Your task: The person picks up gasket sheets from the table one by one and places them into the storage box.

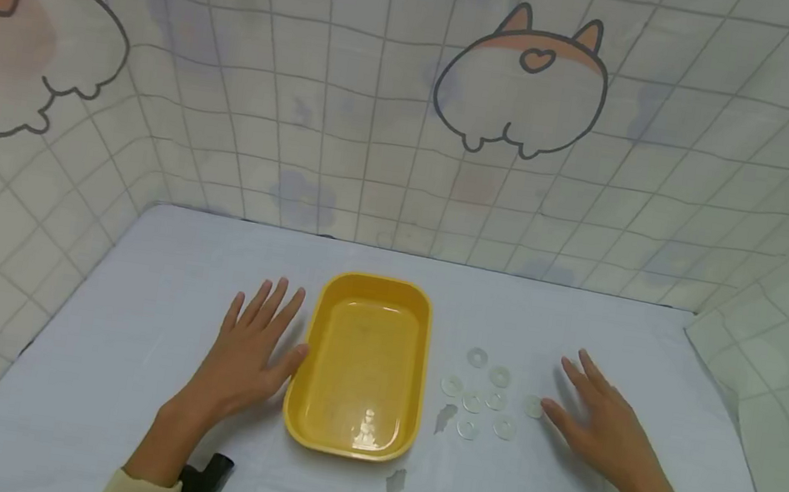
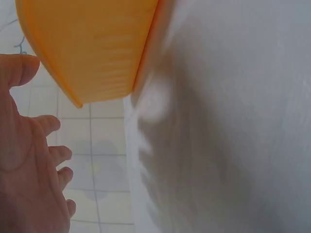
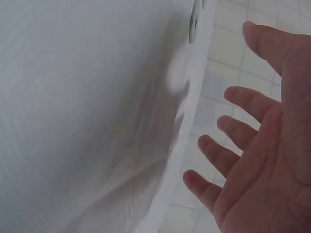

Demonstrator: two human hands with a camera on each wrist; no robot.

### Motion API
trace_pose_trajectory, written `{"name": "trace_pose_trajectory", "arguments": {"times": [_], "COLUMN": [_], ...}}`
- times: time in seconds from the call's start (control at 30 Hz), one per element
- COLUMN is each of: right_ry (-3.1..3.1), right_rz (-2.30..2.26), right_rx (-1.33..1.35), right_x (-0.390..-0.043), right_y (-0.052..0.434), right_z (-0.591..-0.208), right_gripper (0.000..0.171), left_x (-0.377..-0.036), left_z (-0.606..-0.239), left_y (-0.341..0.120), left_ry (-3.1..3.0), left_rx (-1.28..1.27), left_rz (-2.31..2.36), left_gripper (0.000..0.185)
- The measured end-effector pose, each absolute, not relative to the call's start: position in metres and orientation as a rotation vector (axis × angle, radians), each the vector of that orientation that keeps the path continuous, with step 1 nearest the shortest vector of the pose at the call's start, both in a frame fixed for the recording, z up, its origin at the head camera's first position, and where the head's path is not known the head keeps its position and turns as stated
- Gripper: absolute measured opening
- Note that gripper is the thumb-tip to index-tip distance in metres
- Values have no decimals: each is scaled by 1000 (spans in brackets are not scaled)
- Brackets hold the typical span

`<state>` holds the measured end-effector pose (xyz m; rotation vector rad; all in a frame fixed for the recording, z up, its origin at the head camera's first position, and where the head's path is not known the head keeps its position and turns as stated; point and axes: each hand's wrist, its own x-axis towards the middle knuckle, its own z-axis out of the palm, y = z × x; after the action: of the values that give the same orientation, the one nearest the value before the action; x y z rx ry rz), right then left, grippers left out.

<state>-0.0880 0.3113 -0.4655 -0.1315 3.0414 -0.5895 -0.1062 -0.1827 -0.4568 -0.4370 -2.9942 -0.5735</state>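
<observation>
Left hand: we see the left hand (image 1: 245, 360) lying palm down on the table (image 1: 121, 359), fingers straight and spread, holding nothing; its thumb tip sits just beside, perhaps touching, the near left rim of the tray.
Right hand: the right hand (image 1: 600, 426) is spread above or on the cloth with its fingers apart and relaxed, gripping nothing; we cannot tell whether the palm rests on the table.
Tray: the yellow tray (image 1: 371, 293) lies between our two hands, right against the left hand and well apart from the right; its long side runs away from us. In the left wrist view its orange-yellow wall (image 2: 92, 48) fills the top, just beyond the left hand's fingers (image 2: 46, 124).
Washers: a loose cluster of clear washers (image 1: 483, 393) lies flat on the cloth between the tray and the right hand; the nearest one (image 1: 532, 407) is just beside the right thumb tip. The right wrist view shows one washer edge-on (image 3: 194, 20) beyond the fingers (image 3: 243, 99).
Scraps: two small grey scraps (image 1: 444, 418) lie on the cloth, nearer the tray than the right hand.
Backdrop: a tiled curtain with cartoon animals (image 1: 523, 87) hangs past both hands.
</observation>
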Motion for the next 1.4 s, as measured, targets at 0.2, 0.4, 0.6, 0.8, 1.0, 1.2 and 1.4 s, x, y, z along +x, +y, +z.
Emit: {"name": "trace_pose_trajectory", "arguments": {"times": [0.2, 0.4, 0.6, 0.8, 1.0, 1.2, 1.4], "right_ry": [3134, 3148, 3078, 3048, 3015, 3003, 2981], "right_rz": [-593, -601, -595, -620, -619, -575, -549], "right_rx": [-211, -238, -236, -243, -215, -213, -126], "right_x": [-88, -90, -89, -89, -89, -89, -90], "right_y": [302, 294, 289, 287, 287, 287, 280], "right_z": [-467, -471, -470, -467, -464, -462, -461], "right_gripper": [67, 43, 33, 30, 29, 27, 26], "left_x": [-107, -110, -104, -100, -96, -91, -91], "left_z": [-456, -456, -462, -466, -464, -460, -461], "left_y": [-175, -166, -162, -161, -159, -154, -149], "left_ry": [-2988, -2963, -2982, -2970, -2976, -2968, -2989], "left_rx": [-508, -587, -610, -619, -625, -621, -631], "left_rz": [-603, -650, -638, -646, -620, -609, -568], "left_gripper": [83, 89, 91, 93, 96, 99, 102]}}
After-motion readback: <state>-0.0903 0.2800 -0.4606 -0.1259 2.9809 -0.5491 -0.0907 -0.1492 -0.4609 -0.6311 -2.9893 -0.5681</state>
